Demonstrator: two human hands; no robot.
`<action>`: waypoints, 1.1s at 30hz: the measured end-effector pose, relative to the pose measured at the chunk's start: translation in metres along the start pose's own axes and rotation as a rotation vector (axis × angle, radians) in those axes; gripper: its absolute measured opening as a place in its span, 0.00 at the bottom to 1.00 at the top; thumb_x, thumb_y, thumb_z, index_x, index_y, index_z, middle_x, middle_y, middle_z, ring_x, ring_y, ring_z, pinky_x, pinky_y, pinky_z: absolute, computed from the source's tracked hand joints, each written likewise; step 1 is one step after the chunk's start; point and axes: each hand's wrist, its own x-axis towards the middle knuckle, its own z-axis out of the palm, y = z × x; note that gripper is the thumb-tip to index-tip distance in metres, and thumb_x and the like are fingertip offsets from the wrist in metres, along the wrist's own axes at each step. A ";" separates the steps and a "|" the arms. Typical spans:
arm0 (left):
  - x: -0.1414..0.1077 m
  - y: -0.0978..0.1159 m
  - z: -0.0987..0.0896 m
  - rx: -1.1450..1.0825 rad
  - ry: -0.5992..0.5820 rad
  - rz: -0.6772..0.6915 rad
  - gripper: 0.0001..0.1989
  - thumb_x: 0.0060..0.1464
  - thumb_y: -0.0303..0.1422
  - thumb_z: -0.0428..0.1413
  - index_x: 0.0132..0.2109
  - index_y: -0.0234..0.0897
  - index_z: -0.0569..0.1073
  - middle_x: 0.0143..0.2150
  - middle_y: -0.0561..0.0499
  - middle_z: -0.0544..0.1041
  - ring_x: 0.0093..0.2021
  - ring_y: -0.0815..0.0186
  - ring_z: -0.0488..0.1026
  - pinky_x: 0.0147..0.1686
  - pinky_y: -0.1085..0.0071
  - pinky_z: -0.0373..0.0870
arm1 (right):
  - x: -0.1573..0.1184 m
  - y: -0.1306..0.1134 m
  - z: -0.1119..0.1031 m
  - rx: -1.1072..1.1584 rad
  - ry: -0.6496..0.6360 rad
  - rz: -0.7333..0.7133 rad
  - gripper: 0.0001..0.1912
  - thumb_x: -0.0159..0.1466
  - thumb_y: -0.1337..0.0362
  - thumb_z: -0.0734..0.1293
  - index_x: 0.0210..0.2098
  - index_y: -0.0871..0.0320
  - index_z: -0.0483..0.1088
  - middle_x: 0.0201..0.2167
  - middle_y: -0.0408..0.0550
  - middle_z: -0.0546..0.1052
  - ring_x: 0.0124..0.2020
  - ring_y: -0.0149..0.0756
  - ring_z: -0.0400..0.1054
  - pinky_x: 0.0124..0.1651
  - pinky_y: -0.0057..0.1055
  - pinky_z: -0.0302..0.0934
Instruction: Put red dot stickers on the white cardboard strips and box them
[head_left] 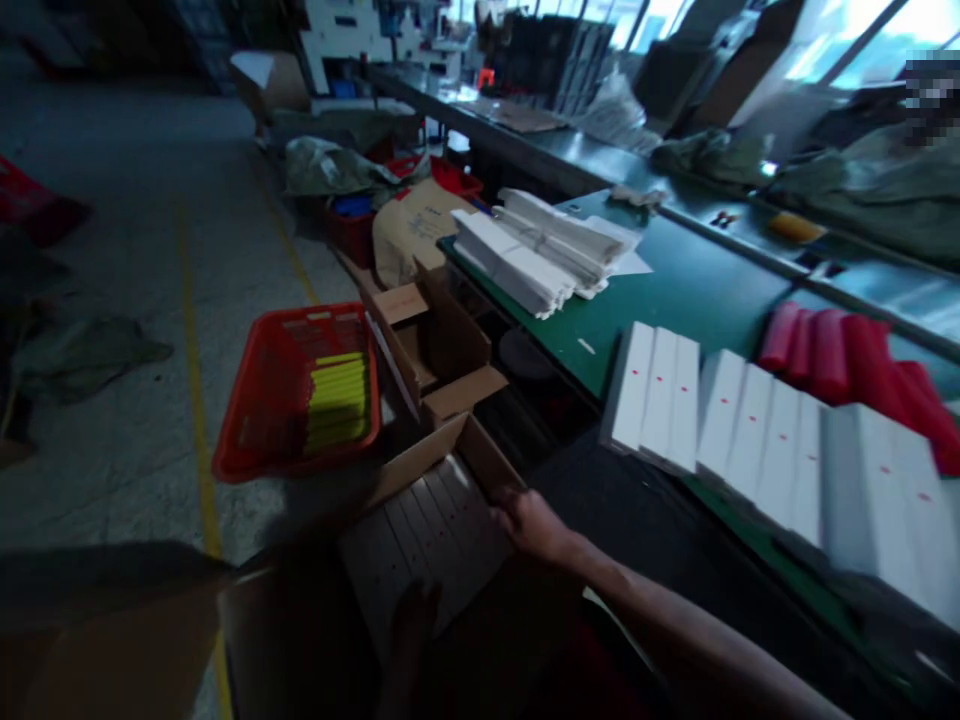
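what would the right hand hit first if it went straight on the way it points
The right hand would probably meet the pale rectangular boxes with red dots inside the brown cardboard carton; depth is unclear.

The grey floor [142, 190] carries a yellow line [193, 360]. On the right stands a table with a green top [697, 260], and beside it runs a long metal bench [585, 155]. Bright windows [862, 50] give bluish light; the lower part is quite dark.

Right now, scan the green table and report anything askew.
Slightly untidy: the white bundles lie at differing angles, with a flat white sheet sticking out beside them on the green table; no spill shows.
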 end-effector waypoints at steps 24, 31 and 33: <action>-0.027 0.450 -0.019 0.142 0.205 0.822 0.34 0.51 0.49 0.57 0.57 0.29 0.68 0.53 0.35 0.69 0.56 0.51 0.67 0.56 0.63 0.61 | -0.089 0.237 -0.185 -0.288 0.804 1.074 0.30 0.68 0.55 0.54 0.60 0.73 0.60 0.64 0.68 0.57 0.65 0.56 0.46 0.60 0.57 0.43; -0.023 0.462 -0.019 0.195 0.148 0.785 0.44 0.45 0.56 0.57 0.60 0.26 0.63 0.56 0.32 0.66 0.59 0.47 0.64 0.57 0.62 0.60 | -0.082 0.233 -0.181 -0.349 0.819 0.912 0.43 0.66 0.46 0.53 0.63 0.81 0.53 0.65 0.73 0.52 0.67 0.58 0.39 0.63 0.58 0.33; -0.020 0.463 -0.021 0.195 0.159 0.814 0.44 0.44 0.57 0.57 0.59 0.27 0.64 0.56 0.33 0.66 0.58 0.47 0.64 0.56 0.62 0.60 | -0.078 0.231 -0.181 -0.327 0.802 0.867 0.46 0.65 0.44 0.55 0.64 0.82 0.52 0.65 0.73 0.51 0.67 0.59 0.38 0.64 0.54 0.33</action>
